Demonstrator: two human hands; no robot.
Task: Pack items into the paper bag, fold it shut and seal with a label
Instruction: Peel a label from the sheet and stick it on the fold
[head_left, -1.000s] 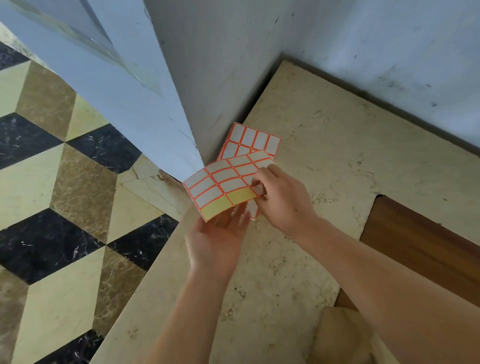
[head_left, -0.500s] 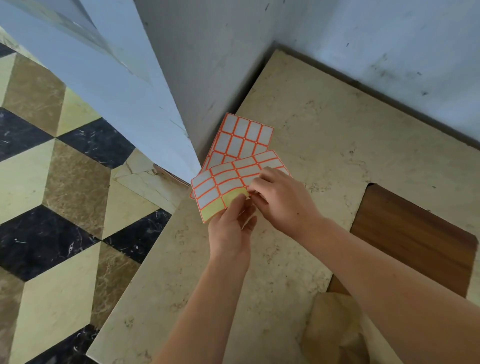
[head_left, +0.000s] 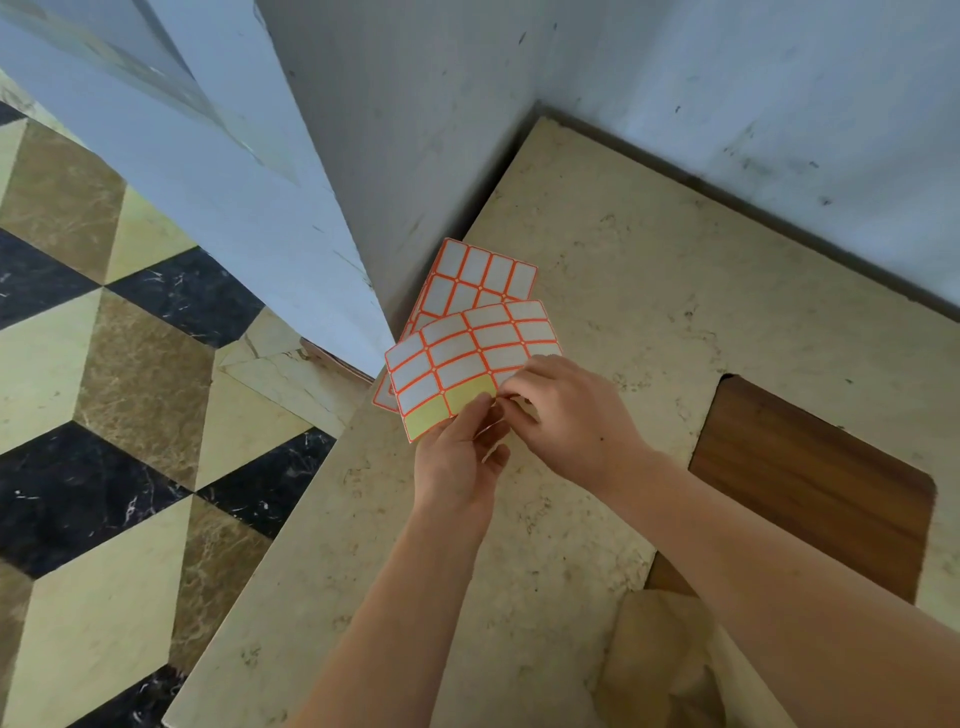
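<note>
left hand (head_left: 460, 457) slid up, now pinching label sheet (head_left: 467, 358) by its bare yellow corner | right hand (head_left: 566, 410) picking at a label edge; peel looks started | paper bag (head_left: 670, 670) waits unsealed on tabletop (head_left: 623, 270)

Orange-gridded white label sheet (head_left: 467, 353), yellow bare patches, cream marble table (head_left: 623, 249), black-tan-cream cube floor (head_left: 104, 415)

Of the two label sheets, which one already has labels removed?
The front label sheet, held by both hands: its bottom row shows bare yellow backing. The rear sheet looks full.
</note>
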